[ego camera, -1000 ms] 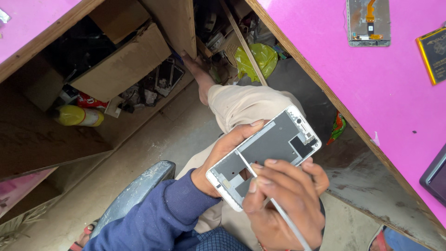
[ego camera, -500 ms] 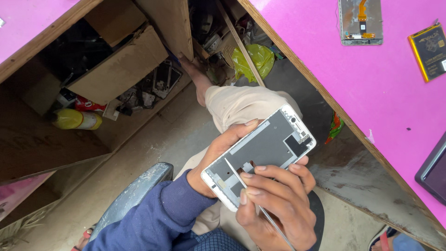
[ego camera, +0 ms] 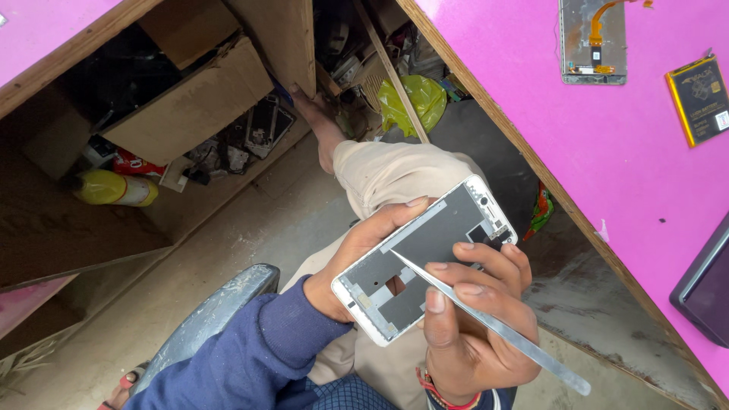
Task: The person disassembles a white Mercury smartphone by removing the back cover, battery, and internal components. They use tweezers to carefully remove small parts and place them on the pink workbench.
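The left hand [ego camera: 357,262] has its grip clenched around a white phone frame [ego camera: 425,258], thumb lying along the upper edge and the palm behind it, holding the frame tilted over the person's lap with its dark grey inner plate facing up. The right hand [ego camera: 471,319] has its grip closed on a thin metal pry tool [ego camera: 493,326] — thumb on top, fingers curled over the frame's lower edge — and the tool's pointed tip lies on the inner plate near the frame's middle, its long flat tail running down to the lower right. Both hands are well apart from the pink surface [ego camera: 577,144] on the right, which carries a loose phone part with an orange flex cable [ego camera: 594,42], a flat black battery [ego camera: 702,95] and a dark tablet edge [ego camera: 702,285]. Below, under another surface, lie cardboard boxes [ego camera: 190,106], a yellow bottle [ego camera: 114,188] and a green bag [ego camera: 414,99] — all in clutter
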